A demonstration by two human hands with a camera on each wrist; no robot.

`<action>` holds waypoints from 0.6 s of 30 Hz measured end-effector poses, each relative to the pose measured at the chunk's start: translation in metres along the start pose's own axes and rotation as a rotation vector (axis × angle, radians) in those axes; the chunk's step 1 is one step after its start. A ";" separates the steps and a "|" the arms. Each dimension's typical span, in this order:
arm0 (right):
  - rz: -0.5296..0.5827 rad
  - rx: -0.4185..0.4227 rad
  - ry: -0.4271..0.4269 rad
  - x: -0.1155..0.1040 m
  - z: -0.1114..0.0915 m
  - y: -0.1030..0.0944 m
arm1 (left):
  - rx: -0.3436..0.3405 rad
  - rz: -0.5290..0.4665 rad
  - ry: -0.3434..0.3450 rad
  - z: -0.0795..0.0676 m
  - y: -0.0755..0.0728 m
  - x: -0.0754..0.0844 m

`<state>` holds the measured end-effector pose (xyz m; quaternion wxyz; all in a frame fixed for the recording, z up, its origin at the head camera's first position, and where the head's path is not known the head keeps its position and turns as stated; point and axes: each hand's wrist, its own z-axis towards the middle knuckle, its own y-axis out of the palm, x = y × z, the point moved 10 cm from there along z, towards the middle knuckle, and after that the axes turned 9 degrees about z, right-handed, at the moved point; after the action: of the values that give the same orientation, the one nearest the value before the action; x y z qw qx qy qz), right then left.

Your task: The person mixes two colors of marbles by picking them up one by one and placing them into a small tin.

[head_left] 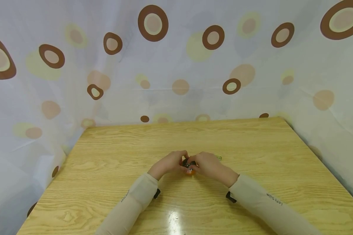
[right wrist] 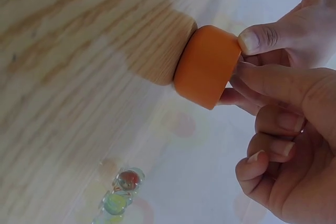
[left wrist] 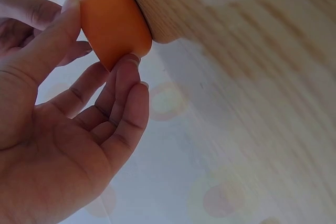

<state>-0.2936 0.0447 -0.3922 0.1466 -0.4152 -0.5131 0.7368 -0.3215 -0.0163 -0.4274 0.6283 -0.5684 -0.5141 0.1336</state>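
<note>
Pinching small round orange plastic cup (right wrist: 206, 66) with left hand (left wrist: 58, 129) and right hand (right wrist: 286, 124) fingertips; keeping it flat on pale wooden table (head_left: 253, 153), glass marbles (right wrist: 122, 190) lying just right.

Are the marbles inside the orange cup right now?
No, in the right wrist view the marbles lie on the table, apart from the orange cup.

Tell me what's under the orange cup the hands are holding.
The orange cup rests directly on the wooden table, held by both hands. Nothing shows beneath it. Its inside is covered by fingers, so contents cannot be seen.
</note>
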 end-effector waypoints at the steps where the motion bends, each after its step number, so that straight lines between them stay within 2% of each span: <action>1: 0.000 0.005 0.001 0.000 0.000 -0.001 | -0.002 0.004 -0.001 0.000 0.000 0.000; 12: -0.061 0.079 0.021 0.011 -0.003 -0.014 | 0.006 0.034 0.007 -0.001 0.002 0.000; 18: -0.055 0.077 0.073 0.021 -0.008 -0.023 | 0.001 0.043 0.006 -0.003 0.003 0.000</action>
<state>-0.3055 0.0730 -0.3828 0.2013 -0.4213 -0.4902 0.7360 -0.3183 -0.0170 -0.4296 0.6273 -0.5794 -0.4996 0.1458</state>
